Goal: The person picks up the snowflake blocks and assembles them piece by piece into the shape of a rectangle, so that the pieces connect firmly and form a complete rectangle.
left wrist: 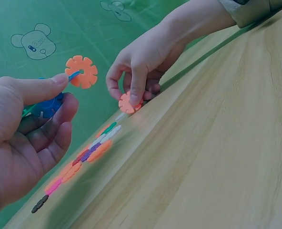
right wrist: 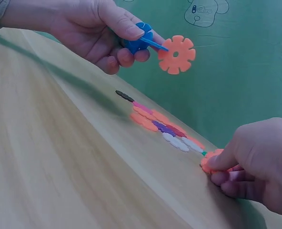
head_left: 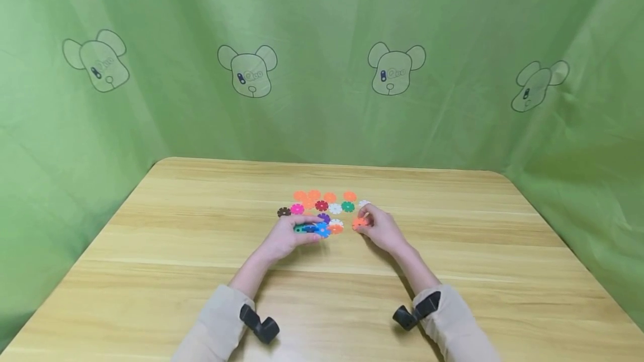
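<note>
My left hand (head_left: 283, 237) grips a small chain of interlocking snowflake discs above the table, with blue discs (right wrist: 142, 38) and a green part (left wrist: 32, 110) partly covered by the fingers. An orange disc (right wrist: 185, 57) is slotted onto its free end and stands upright. To the right, my right hand (head_left: 386, 232) pinches a separate orange disc (left wrist: 130, 102) between thumb and fingers, low over the table. In the head view, loose discs lie flat around the hands: brown (head_left: 284, 212), pink (head_left: 297, 209), dark red (head_left: 321, 205), green (head_left: 347, 206), purple (head_left: 323, 218), white (head_left: 334, 209) and several orange (head_left: 349, 196).
The wooden table (head_left: 201, 272) reaches back to a green curtain (head_left: 322, 133) printed with bear heads. Its side edges run along the curtain too. A black wrist camera (head_left: 260, 324) sits on the left sleeve and another black camera (head_left: 415, 312) on the right sleeve.
</note>
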A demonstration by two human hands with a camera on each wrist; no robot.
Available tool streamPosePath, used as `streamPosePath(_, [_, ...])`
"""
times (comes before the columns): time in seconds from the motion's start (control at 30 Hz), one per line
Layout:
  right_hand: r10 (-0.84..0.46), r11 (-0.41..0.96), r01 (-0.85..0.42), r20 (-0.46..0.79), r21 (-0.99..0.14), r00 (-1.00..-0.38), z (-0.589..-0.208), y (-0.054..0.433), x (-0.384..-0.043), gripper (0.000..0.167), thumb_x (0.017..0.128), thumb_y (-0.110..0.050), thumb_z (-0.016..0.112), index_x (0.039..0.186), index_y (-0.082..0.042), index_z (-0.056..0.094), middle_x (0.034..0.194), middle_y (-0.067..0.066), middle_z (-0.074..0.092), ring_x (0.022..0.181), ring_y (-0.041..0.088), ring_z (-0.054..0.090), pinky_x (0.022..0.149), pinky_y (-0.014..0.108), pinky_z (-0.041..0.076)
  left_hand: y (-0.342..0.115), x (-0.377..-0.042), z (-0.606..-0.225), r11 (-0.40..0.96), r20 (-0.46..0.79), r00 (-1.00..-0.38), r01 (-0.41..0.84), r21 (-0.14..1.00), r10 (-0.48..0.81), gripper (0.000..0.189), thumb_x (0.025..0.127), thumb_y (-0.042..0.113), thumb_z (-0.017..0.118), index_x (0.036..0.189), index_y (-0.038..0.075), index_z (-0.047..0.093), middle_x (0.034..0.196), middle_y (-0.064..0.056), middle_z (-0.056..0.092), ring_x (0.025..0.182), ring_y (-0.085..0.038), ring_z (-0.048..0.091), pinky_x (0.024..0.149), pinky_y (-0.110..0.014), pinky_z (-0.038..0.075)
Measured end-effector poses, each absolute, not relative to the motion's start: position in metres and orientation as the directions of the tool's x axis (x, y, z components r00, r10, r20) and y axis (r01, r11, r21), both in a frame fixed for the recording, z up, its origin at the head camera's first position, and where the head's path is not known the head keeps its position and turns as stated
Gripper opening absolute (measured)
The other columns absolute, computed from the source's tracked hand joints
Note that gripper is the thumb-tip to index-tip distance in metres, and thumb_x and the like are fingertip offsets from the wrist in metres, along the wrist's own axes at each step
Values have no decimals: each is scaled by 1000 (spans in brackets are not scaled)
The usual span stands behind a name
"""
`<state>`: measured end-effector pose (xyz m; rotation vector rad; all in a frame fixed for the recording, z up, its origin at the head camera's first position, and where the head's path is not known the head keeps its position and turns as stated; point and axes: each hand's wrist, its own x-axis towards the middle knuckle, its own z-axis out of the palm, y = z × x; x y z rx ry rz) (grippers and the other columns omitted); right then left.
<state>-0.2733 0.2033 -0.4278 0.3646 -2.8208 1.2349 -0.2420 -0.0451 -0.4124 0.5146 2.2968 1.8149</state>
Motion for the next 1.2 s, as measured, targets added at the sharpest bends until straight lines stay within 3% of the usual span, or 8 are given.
streamPosePath(0.13, [-173, 578, -148, 56, -803, -983, -428, 208, -269, 18, 83, 3, 64, 96, -1, 52, 69, 8, 56, 58, 17, 57, 51, 29, 51, -45, -243, -414, 197, 81, -924, 164, 967, 372, 39, 77, 13, 75, 115, 7, 65, 121, -11, 58, 99, -21, 55, 81, -30, 47])
streamPosePath(0.33, [-185, 452, -54, -34, -890, -982, -423, 210, -261, 19, 85, 3, 62, 96, 4, 47, 72, 13, 58, 59, 21, 62, 54, 33, 55, -45, -243, -414, 192, 72, -920, 156, 969, 385, 42, 78, 10, 73, 118, 3, 62, 122, -14, 57, 98, -18, 54, 81, -29, 46])
streamPosePath(0.47, [-262, 372, -46, -58, -927, -963, -415, 207, -253, 19, 87, 2, 59, 95, 7, 43, 74, 19, 60, 63, 27, 63, 58, 38, 56, -45, -235, -401, 200, 80, -915, 171, 965, 396, 40, 79, 5, 70, 117, -2, 61, 121, -17, 57, 97, -19, 55, 81, -31, 47])
streamPosePath(0.6, [-345, 341, -47, -79, -939, -935, -409, 203, -249, 20, 89, -2, 57, 99, 6, 41, 78, 20, 63, 64, 29, 63, 59, 40, 55, -45, -238, -408, 192, 95, -918, 181, 965, 386, 40, 78, 8, 72, 116, 1, 63, 121, -14, 58, 99, -19, 55, 83, -31, 47])
streamPosePath(0.77, [-398, 314, -35, -98, -949, -912, -406, 198, -247, 24, 91, -6, 56, 105, 6, 40, 77, 16, 63, 62, 23, 62, 56, 34, 54, -46, -244, -417, 203, 110, -919, 198, 959, 378, 39, 77, 11, 74, 114, 4, 64, 123, -12, 57, 106, -24, 53, 85, -33, 45])
streamPosePath(1.2, [-418, 208, -9, -81, -978, -905, -401, 194, -245, 25, 91, -5, 55, 109, 6, 42, 77, 18, 60, 59, 16, 56, 53, 25, 50, -47, -245, -418, 213, 91, -923, 181, 960, 375, 40, 78, 10, 74, 115, 3, 64, 121, -12, 58, 101, -21, 54, 84, -31, 46])
